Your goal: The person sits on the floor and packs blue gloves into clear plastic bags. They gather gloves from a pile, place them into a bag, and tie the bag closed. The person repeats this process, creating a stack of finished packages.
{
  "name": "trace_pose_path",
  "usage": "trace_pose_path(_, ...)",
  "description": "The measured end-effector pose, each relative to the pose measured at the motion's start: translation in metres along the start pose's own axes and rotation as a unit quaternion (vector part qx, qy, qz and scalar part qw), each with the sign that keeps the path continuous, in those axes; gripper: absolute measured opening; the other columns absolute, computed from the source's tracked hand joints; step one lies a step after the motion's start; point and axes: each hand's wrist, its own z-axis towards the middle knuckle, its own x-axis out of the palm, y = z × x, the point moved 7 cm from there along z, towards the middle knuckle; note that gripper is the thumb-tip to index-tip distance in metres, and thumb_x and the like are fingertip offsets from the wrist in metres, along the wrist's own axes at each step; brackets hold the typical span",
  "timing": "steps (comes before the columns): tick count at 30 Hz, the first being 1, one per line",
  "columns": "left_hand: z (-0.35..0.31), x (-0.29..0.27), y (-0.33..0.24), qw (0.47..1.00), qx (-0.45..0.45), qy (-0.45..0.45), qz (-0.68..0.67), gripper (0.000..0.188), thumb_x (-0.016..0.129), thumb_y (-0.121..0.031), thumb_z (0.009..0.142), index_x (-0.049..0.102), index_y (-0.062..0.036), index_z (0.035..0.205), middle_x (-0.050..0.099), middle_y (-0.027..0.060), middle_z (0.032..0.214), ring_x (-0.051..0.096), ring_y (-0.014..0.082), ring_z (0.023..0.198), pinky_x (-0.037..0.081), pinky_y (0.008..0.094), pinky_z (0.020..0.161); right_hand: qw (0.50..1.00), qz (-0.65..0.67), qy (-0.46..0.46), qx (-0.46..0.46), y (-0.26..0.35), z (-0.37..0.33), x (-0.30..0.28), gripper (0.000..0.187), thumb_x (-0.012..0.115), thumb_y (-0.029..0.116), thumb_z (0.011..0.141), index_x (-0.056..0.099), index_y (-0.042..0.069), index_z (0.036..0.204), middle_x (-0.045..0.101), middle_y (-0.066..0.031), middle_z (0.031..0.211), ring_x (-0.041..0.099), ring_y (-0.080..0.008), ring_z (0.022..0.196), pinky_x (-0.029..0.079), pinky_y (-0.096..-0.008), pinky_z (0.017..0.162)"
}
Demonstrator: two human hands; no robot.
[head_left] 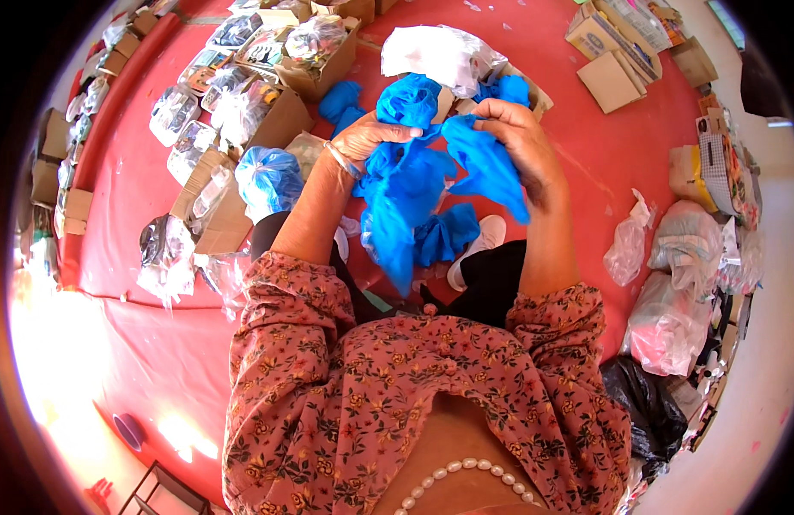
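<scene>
My left hand (369,142) is closed on thin blue cloth (407,182), its thumb stretched along the top. The cloth hangs below that hand in a long, loose tail. A bunched ball of the same blue cloth (409,99) sits just beyond the left fingers. Facing it, my right hand (519,144) pinches a blue cloth piece (483,163) between thumb and fingertips, and its end drapes down toward the wrist. Whether both hands hold one piece or two, I cannot tell. Another crumpled blue cloth (447,235) lies lower down, between my legs.
Beyond my hands lies a white plastic bag (440,57) beside more blue bundles (341,103). Cardboard boxes (324,64) and filled clear bags crowd the left of the red floor (577,142). Flattened cartons (612,81) lie far right. Plastic bags (672,322) line the right wall.
</scene>
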Motion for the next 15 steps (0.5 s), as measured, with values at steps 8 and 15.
trace_pose_path(8, -0.010, 0.005, -0.007, 0.983, 0.054, 0.093, 0.149, 0.043, 0.072, -0.008, 0.069, 0.057, -0.0039, 0.109, 0.061, 0.0050, 0.099, 0.055, 0.0164, 0.091, 0.043, 0.0318, 0.085, 0.976, 0.191, 0.077, 0.066, -0.012, -0.007, 0.005, 0.015, 0.057, 0.016, 0.082, 0.058, 0.002, 0.084, 0.057, -0.0032, 0.070, 0.055, -0.0084, 0.060, 0.046, -0.0203, 0.052)
trace_pose_path(15, 0.000, -0.038, -0.016, 0.978, 0.056, -0.161, 0.118, 0.027, 0.069, -0.010, 0.071, 0.060, -0.0040, 0.097, 0.062, 0.0048, 0.086, 0.059, 0.0142, 0.073, 0.048, 0.0293, 0.060, 0.942, -0.110, -0.105, -0.299, 0.032, -0.029, -0.046, 0.023, 0.063, 0.017, 0.078, 0.057, 0.002, 0.094, 0.057, -0.0051, 0.081, 0.056, -0.0138, 0.067, 0.047, -0.0248, 0.058)
